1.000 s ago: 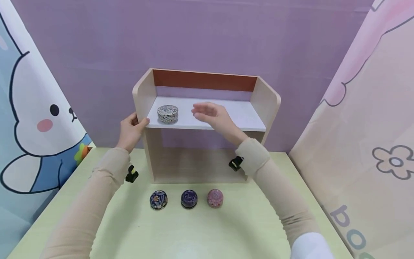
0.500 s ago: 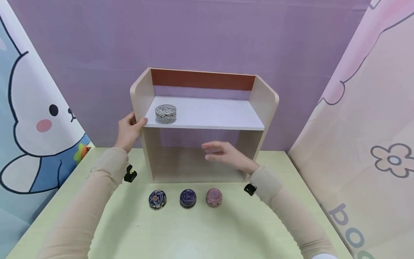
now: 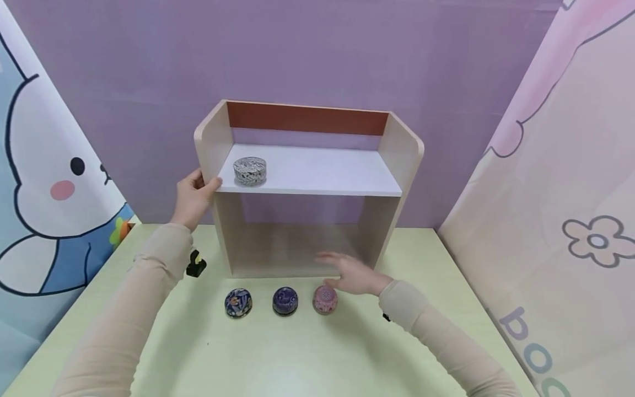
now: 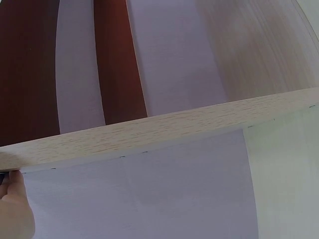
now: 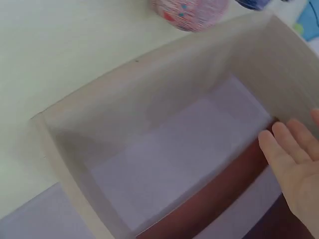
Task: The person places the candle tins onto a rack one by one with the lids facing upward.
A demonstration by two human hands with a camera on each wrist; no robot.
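Observation:
My left hand (image 3: pixel 192 199) grips the left side panel of a small wooden shelf (image 3: pixel 308 249), thumb on the front edge by the white board. In the left wrist view only part of that hand (image 4: pixel 15 211) shows, at the panel's edge. A round black-and-white patterned tin (image 3: pixel 250 171) stands on the upper board at the left. My right hand (image 3: pixel 354 274) has its fingers extended over a round pink patterned tin (image 3: pixel 324 300), the thumb overlapping its top edge. In the right wrist view the fingers (image 5: pixel 285 142) are spread apart from the tin.
Left of the pink tin, a purple patterned tin (image 3: pixel 285 301) and a dark blue floral tin (image 3: pixel 238 303) sit in a row on the pale table (image 3: pixel 268 358). A purple backdrop (image 3: pixel 307 49) hangs behind the shelf. Printed panels flank both sides.
My right hand has come down from in front of the upper board, past the lower compartment, to the pink tin. My left hand keeps its grip. The view has shifted slightly.

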